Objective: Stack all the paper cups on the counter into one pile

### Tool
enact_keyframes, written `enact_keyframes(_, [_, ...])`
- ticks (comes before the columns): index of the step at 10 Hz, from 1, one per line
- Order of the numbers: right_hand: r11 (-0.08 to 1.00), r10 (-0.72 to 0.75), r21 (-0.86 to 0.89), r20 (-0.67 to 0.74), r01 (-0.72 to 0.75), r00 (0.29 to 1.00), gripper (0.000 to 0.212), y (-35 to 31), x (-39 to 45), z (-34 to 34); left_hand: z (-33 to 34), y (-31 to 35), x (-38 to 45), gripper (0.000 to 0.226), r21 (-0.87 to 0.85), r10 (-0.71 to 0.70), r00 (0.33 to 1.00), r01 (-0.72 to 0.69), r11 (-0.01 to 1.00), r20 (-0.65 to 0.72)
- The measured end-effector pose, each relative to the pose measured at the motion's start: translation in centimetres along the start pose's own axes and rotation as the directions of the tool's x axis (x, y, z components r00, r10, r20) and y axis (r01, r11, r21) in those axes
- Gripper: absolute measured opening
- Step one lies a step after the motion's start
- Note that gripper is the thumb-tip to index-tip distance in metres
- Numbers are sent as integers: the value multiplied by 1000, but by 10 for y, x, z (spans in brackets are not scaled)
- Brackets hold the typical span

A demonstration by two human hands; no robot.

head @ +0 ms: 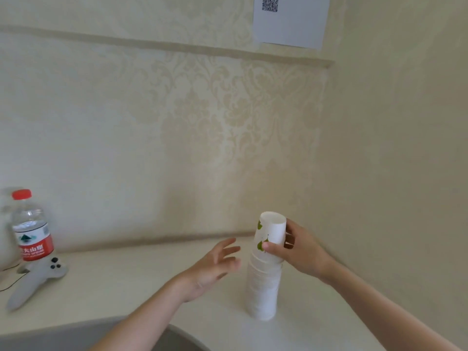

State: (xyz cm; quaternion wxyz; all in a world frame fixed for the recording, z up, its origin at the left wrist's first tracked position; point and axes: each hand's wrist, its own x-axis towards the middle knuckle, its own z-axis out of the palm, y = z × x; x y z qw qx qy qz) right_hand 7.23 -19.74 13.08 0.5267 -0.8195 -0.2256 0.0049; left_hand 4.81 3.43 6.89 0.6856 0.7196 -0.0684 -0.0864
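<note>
A tall pile of white paper cups (263, 292) stands upside down on the white counter (126, 282), right of centre. The top cup (272, 230), white with green leaf prints, sits tilted on the pile. My right hand (301, 252) grips this top cup from the right, thumb across its front. My left hand (215, 267) hovers just left of the pile with its fingers spread, holding nothing and not touching the cups.
A water bottle (31, 226) with a red cap and red label stands at the far left by the wall. A grey handheld controller (35, 279) lies in front of it. A sink edge (177, 333) curves along the bottom. Walls close in behind and at right.
</note>
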Motion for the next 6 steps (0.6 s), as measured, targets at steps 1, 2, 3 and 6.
enact_keyframes(1, [1000, 7, -26, -8, -7, 1000, 55, 21, -3, 14, 1, 2, 2, 66, -93, 47, 997, -51, 994, -54])
enact_keyframes(2, [999, -16, -32, -24, 15, 1000, 45, 33, -4, 20, 21, 10, 9, 49, 5, 139, 990, -139, 990, -8])
enact_keyframes(3, [999, -31, 19, -29, 31, 999, 46, 41, -8, 22, 33, 7, 18, 45, 16, 182, 983, -181, 983, -10])
enact_keyframes(6, [994, -4, 108, -150, 20, 989, 95, 17, -17, -11, 8, 33, 1, 61, 10, 280, 946, -282, 959, -162])
